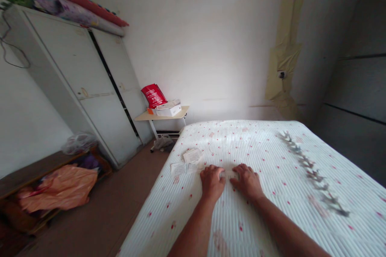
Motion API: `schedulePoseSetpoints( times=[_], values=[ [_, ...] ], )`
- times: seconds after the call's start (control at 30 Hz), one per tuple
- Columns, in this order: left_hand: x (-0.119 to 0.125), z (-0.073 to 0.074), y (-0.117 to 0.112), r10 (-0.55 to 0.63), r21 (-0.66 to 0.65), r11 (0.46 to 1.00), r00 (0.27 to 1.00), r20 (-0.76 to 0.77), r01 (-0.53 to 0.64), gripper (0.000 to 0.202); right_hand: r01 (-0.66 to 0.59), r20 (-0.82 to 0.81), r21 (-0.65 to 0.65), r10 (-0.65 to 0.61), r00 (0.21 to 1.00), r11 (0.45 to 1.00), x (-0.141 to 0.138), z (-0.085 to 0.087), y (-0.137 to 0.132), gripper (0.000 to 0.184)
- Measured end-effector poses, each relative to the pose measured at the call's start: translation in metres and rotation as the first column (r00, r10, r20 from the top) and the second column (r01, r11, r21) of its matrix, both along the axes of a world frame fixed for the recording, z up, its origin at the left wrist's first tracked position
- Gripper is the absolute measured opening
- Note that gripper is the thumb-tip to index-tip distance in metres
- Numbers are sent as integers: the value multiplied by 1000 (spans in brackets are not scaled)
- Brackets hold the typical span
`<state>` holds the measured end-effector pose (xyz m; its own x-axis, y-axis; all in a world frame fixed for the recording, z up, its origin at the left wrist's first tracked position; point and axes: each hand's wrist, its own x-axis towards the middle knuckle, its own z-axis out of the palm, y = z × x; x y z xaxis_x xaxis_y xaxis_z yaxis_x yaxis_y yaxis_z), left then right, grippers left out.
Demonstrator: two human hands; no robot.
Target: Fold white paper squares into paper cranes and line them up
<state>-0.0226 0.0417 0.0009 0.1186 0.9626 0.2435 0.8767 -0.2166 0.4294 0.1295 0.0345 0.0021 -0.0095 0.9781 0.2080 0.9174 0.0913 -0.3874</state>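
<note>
while together on a paper slip (229,174), left hand (212,182) and right hand (247,182); orange cloth (57,188) in a wooden bin (36,172)

Bed (256,144) filling the lower right of the frame, with paper slips (193,156) lying on it. Wardrobe (81,80) at upper left, rolled bedding (78,12) on top. Side table (144,116) against the back wall between wardrobe and bed, holding a box (168,110) and a bag (153,95). Bench (30,172) at lower left.
</note>
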Motion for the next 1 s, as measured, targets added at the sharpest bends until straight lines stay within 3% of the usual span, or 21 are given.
schedulePoseSetpoints(
  times=[0.27, 0.5, 0.6, 0.7, 0.87, 1.0],
  values=[
    [1, -3, 0, -59, 52, 997, 998, -17, 60, 40, -49, -71, 94, 56, 996, 994, 1, -2, 0, 25],
    [3, 0, -1, -83, 117, 990, 997, 8, 82, 31, -121, -44, 152, 129, 991, 981, 1, -4, 0, 26],
    [4, 1, -2, -77, 134, 988, 997, -12, 78, 19, -152, -17, 192, 158, 987, 970, 0, 1, -2, 16],
    [4, 2, -2, -83, 125, 988, 996, -35, 86, 14, -216, 41, 226, 213, 976, 950, -3, 9, -7, 13],
    [3, -2, -1, -97, 74, 993, 995, -1, 97, 22, -363, 111, 260, 345, 932, 895, -6, 16, -12, 13],
    [1, -6, 2, -104, 49, 994, 992, 68, 101, 26, -362, 45, 224, 362, 931, 905, -3, 12, -10, 21]
  ],
)
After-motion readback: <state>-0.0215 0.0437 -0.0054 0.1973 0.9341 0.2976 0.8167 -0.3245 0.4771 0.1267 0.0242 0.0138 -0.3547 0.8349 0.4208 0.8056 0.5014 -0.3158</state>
